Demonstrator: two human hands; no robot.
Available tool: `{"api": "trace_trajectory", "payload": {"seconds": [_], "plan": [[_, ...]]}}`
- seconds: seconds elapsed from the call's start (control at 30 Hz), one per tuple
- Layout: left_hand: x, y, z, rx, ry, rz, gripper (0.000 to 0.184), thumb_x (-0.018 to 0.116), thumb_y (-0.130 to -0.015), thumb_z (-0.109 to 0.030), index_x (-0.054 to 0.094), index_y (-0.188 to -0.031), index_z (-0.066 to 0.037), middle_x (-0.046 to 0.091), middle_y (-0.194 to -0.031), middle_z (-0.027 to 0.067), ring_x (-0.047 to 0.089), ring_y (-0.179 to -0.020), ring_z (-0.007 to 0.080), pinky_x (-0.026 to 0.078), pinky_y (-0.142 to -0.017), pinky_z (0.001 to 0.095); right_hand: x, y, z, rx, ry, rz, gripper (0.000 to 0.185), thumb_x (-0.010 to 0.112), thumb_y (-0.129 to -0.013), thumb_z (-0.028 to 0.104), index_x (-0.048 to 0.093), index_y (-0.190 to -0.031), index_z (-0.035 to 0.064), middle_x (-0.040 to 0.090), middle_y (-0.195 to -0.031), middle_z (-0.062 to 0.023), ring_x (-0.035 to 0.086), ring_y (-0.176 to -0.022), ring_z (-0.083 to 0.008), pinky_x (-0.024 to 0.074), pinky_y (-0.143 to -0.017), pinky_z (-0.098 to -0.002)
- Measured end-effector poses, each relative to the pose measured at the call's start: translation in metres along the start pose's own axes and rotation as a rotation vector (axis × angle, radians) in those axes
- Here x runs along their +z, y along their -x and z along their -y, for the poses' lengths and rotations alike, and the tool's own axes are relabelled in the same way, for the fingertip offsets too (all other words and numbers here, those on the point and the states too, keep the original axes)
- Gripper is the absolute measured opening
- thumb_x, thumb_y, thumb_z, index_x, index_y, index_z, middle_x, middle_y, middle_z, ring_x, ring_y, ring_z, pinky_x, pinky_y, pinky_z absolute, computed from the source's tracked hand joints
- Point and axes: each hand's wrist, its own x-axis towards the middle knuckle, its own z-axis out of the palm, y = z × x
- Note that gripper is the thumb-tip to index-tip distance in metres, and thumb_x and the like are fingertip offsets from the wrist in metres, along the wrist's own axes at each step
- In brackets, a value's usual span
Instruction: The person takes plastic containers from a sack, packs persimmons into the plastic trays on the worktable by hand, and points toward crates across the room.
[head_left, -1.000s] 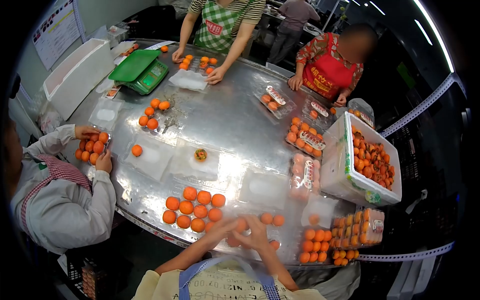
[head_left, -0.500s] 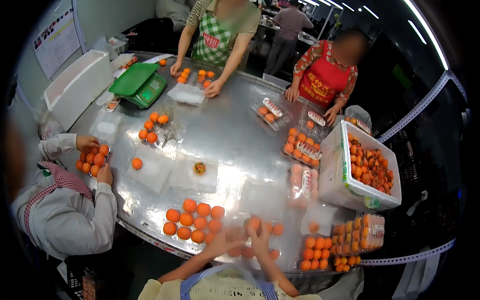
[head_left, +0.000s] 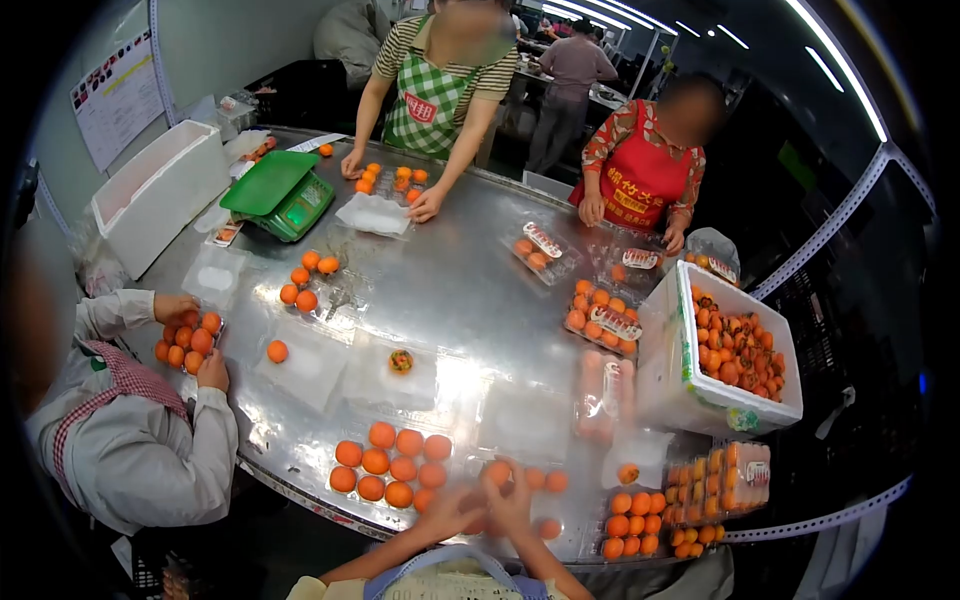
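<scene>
Strip lights (head_left: 817, 67) are glowing over the dark background, and you are facing a shiny metal table (head_left: 450, 270). Your right hand (head_left: 512, 497) is holding an orange fruit (head_left: 497, 472) at its fingertips, above a clear tray (head_left: 545, 503) where more fruit is sitting. Your left hand (head_left: 452, 512) is curving in just beside it; you cannot tell from this view whether it is gripping anything. Both hands are hiding part of that tray. Left of them, a fuller tray (head_left: 387, 478) is carrying rows of fruit. On your right, another tray (head_left: 629, 514) is holding rows too, just beside stacked clear packs (head_left: 740, 468). Beyond these, a white foam box (head_left: 662, 365), heaped with smaller fruit (head_left: 738, 345), is taking up the table's right side, and labelled packs (head_left: 613, 322) are lying alongside. Farther off, a green scale (head_left: 280, 193) is standing near a co-worker (head_left: 430, 105).
</scene>
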Motion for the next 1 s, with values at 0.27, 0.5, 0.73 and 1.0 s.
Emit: {"api": "trace_trajectory", "payload": {"seconds": [0.27,0.5,0.73,1.0], "plan": [[-0.001,-0.002,-0.008,0.031,-0.196,-0.044,0.026,0.062,-0.079,-0.016,0.054,-0.095,0.002,0.06,-0.083,0.014,0.06,-0.076,0.026,0.046,-0.065,0.0338,0.006,-0.001,-0.012,-0.029,0.051,-0.049,0.04,0.066,-0.079,0.01,0.048,-0.114,0.0013,0.055,-0.097,-0.0093,0.059,-0.074,-0.0118,0.0486,-0.06,-0.023],[-0.008,-0.007,-0.042,0.036,-0.151,-0.029,0.029,0.061,-0.076,-0.016,0.053,-0.098,0.002,0.059,-0.085,0.0173,0.058,-0.079,0.0325,0.045,-0.067,0.0387,0.008,-0.002,-0.01,-0.03,0.058,-0.03,0.041,0.067,-0.078,0.011,0.049,-0.114,0.0017,0.056,-0.096,-0.0082,0.057,-0.072,-0.0112,0.0467,-0.059,-0.023],[-0.004,-0.006,-0.029,0.039,-0.183,-0.054,0.03,0.061,-0.076,-0.015,0.053,-0.1,0.002,0.059,-0.087,0.0184,0.058,-0.08,0.0333,0.045,-0.067,0.0389,0.007,-0.002,-0.008,-0.065,0.111,-0.035,0.041,0.067,-0.078,0.01,0.049,-0.114,0.002,0.055,-0.094,-0.007,0.055,-0.068,-0.0093,0.0449,-0.057,-0.0216],[-0.002,-0.005,-0.021,0.029,-0.221,-0.061,0.031,0.061,-0.076,-0.014,0.053,-0.101,0.001,0.059,-0.088,0.0181,0.057,-0.082,0.034,0.045,-0.069,0.0401,0.009,-0.003,-0.006,-0.085,0.057,-0.042,0.04,0.067,-0.079,0.01,0.049,-0.114,0.0025,0.055,-0.093,-0.0058,0.053,-0.066,-0.0078,0.0434,-0.056,-0.0204]]}}
